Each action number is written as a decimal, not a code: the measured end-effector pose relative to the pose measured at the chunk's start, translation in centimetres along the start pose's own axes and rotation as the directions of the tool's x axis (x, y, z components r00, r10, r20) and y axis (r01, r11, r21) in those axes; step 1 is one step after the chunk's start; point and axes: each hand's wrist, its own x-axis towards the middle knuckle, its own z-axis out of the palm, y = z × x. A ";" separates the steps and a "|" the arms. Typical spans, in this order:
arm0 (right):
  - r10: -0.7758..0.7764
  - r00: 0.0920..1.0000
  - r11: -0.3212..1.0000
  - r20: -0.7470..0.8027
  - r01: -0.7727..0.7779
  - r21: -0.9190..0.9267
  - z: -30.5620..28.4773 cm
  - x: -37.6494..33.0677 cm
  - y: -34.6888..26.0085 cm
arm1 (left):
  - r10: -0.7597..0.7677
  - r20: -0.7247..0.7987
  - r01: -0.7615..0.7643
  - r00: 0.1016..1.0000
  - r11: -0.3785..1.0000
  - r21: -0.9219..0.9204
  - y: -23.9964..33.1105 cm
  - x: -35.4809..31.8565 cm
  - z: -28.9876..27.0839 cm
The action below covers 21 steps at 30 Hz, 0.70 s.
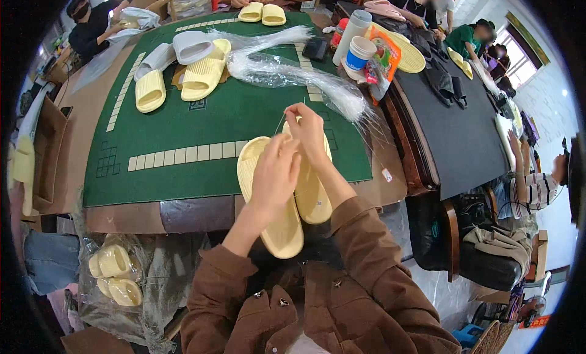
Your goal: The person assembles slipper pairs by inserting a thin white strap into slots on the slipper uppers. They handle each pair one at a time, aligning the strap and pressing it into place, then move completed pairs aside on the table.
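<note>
A pair of pale yellow slippers, the left slipper (284, 232) and the right slipper (314, 198), rests at the near table edge in front of my body, toes pointing away. Over them both my hands meet. My right hand (308, 134) pinches a thin clear plastic strand (281, 122) that runs down toward my left hand. My left hand (278, 174) is over the left slipper with its fingers curled together; what its fingertips hold is hidden. Just beyond lies a loose bundle of clear plastic strands (348, 101) in a clear wrapper.
Yellow slippers (204, 76) and grey slippers (192, 47) lie on the green mat (152, 183). A paper tub (360, 54), a grey bottle (354, 30) and an orange packet (386, 61) stand at right. Bagged yellow slippers (116, 262) lie lower left. Other people work around the tables.
</note>
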 end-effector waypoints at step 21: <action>0.264 0.964 0.937 0.021 -0.261 0.232 -17.8 -2.0 -1.8 | 0.093 0.152 -0.147 0.984 0.906 0.397 2.9 -3.4 -0.9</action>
